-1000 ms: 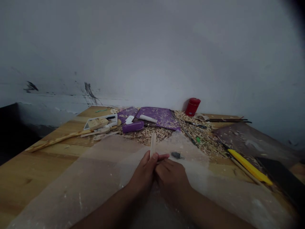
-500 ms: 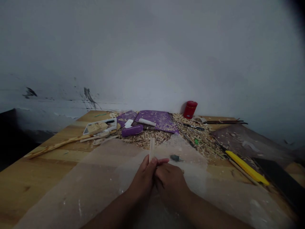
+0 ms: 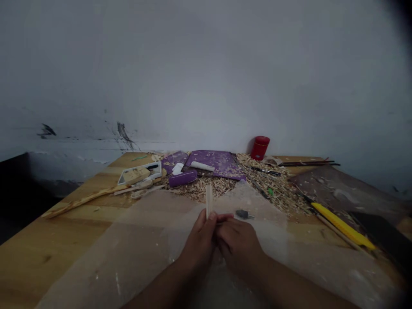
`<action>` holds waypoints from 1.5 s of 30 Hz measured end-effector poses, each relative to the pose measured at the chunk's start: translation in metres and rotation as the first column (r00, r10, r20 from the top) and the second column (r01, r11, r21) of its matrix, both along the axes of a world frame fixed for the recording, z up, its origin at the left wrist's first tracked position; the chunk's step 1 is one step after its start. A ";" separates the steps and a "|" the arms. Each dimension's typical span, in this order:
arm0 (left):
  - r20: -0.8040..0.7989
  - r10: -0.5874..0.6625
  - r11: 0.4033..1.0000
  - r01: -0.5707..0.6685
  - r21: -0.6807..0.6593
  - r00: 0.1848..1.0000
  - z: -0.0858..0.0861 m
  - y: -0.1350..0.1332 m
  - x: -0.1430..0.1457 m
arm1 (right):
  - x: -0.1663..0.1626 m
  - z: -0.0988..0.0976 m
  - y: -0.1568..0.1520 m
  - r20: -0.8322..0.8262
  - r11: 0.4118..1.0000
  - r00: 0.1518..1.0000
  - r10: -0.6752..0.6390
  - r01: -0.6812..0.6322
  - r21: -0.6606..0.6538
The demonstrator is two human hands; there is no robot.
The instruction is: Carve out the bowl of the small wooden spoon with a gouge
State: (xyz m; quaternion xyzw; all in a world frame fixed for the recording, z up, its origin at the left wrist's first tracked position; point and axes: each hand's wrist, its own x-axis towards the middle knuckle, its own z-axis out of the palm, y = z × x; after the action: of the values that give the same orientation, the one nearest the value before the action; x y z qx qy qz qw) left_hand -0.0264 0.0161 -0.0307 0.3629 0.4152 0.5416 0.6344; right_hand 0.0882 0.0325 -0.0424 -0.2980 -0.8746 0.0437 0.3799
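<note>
A pale strip of wood stands nearly upright in my left hand, its top end showing above the thumb. My right hand is closed and pressed against the left one, below the strip's visible end. Whatever sits inside the right fingers is hidden. Just beyond the right knuckles lies a small dark grey bit with a thin metal shank. Under both hands a clear plastic sheet covers the wooden table.
Wood shavings are heaped behind my hands around a purple folder and a purple cylinder. Left lies a white tray with a wooden block. A red canister stands near the wall; a yellow-handled tool lies right.
The whole scene, hands included, has shifted slightly right in view. Both hands keep the same hold, with the wood strip still upright.
</note>
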 end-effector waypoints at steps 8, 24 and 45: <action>0.049 -0.083 0.997 0.083 -0.002 0.995 0.006 -0.003 -0.002 | 0.000 0.004 -0.005 0.045 1.000 0.999 0.003 -0.005 0.030; -0.382 -0.125 0.977 0.181 0.114 0.916 -0.012 0.004 -0.002 | 0.005 -0.001 -0.005 0.080 0.986 0.983 -0.168 0.168 -0.003; -0.289 -0.146 0.987 0.158 0.017 0.946 -0.010 0.003 -0.003 | 0.000 -0.002 -0.010 0.140 0.974 0.980 -0.141 0.113 0.196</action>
State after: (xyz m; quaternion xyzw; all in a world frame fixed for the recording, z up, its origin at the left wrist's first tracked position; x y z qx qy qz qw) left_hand -0.0295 0.0192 -0.0403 0.4812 0.4625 0.4409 0.6000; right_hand 0.0882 0.0225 -0.0440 -0.3188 -0.8805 -0.0863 0.3401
